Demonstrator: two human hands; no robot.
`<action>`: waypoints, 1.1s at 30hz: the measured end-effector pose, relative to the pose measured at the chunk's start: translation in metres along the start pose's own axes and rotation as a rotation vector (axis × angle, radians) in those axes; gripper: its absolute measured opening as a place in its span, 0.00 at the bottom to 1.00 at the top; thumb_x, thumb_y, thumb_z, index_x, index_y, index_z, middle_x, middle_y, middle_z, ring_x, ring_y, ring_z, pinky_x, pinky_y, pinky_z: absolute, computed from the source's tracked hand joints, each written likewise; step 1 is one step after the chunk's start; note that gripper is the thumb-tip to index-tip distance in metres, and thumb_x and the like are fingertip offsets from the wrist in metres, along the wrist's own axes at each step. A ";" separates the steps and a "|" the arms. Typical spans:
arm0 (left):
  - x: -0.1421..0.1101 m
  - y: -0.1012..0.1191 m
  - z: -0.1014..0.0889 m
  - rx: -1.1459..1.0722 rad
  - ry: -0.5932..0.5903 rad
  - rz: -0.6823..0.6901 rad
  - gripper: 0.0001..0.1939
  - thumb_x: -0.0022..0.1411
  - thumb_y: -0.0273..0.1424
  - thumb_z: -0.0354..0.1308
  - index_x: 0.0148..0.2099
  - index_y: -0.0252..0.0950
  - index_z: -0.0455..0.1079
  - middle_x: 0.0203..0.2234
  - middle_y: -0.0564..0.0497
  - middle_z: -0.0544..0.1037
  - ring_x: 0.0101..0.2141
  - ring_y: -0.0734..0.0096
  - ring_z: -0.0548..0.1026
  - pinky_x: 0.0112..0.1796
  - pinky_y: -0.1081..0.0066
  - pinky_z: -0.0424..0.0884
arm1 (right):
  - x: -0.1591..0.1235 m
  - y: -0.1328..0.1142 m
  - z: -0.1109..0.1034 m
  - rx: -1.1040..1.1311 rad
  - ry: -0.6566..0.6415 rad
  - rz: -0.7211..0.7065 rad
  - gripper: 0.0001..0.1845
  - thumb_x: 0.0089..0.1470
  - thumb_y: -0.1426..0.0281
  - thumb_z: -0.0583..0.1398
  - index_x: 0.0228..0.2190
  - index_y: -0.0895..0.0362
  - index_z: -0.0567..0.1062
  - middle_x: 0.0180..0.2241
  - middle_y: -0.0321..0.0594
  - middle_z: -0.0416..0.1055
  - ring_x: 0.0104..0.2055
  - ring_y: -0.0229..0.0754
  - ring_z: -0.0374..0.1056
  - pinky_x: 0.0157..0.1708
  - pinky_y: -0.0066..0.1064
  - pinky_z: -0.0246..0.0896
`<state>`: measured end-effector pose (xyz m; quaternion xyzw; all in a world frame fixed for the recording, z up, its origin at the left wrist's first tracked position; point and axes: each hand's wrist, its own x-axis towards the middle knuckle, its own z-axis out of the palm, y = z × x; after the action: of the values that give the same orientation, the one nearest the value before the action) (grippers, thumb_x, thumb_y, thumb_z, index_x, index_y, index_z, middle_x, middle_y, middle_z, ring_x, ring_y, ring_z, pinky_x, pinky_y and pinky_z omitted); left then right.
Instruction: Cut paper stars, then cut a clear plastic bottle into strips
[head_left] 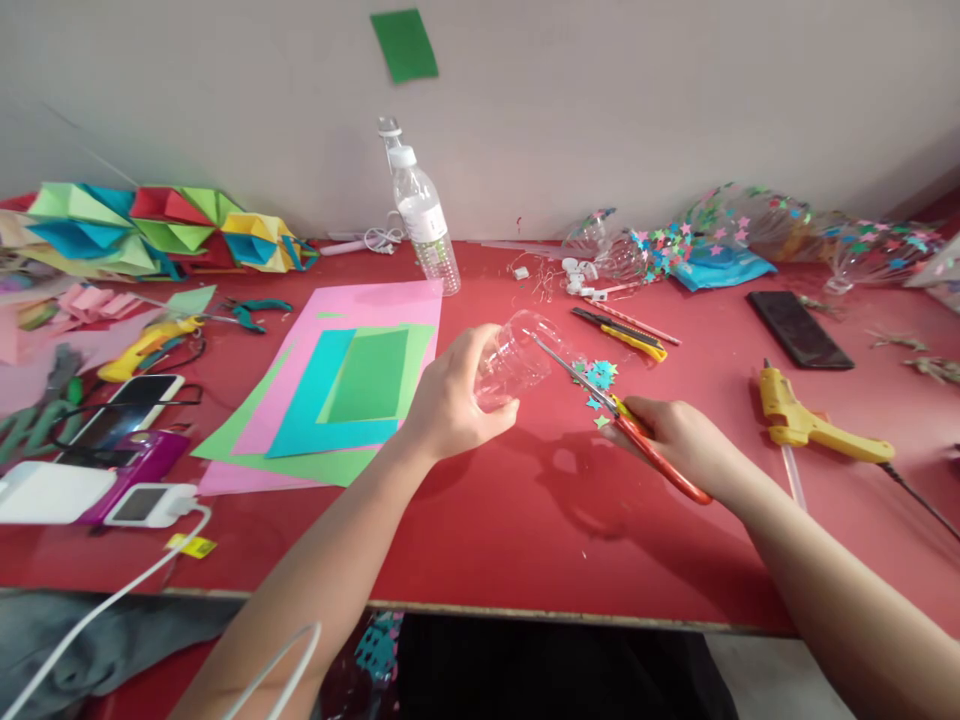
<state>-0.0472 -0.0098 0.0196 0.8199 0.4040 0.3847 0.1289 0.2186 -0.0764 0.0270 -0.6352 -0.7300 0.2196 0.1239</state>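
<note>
My left hand (457,395) is wrapped round a clear piece of plastic bottle (517,365), held tilted above the red table. In my right hand (679,435) are scissors (649,450) with red and yellow handles, their blades pointing up and left to the plastic's near right side. Whether the blades touch the plastic or lie in front of it, I cannot tell. Small paper stars (600,376), blue and green, lie on the table just beyond the blades.
Coloured paper sheets (367,375) lie left of my hands, with a water bottle (427,225) standing behind. A box cutter (622,335), a yellow glue gun (810,415) and a black phone (801,330) lie to the right. Star-covered clear plastic shapes (660,248) line the wall.
</note>
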 end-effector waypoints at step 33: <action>0.004 -0.011 -0.012 -0.730 -0.290 -0.147 0.32 0.48 0.26 0.65 0.55 0.43 0.61 0.42 0.51 0.70 0.36 0.71 0.71 0.39 0.67 0.71 | 0.003 0.005 0.007 -0.282 0.118 -0.033 0.30 0.57 0.40 0.41 0.23 0.51 0.60 0.15 0.35 0.57 0.16 0.41 0.53 0.21 0.29 0.38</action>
<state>-0.0606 -0.0010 0.0240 0.7350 0.2758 0.3730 0.4946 0.2196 -0.0744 0.0183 -0.6461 -0.7553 0.0752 0.0799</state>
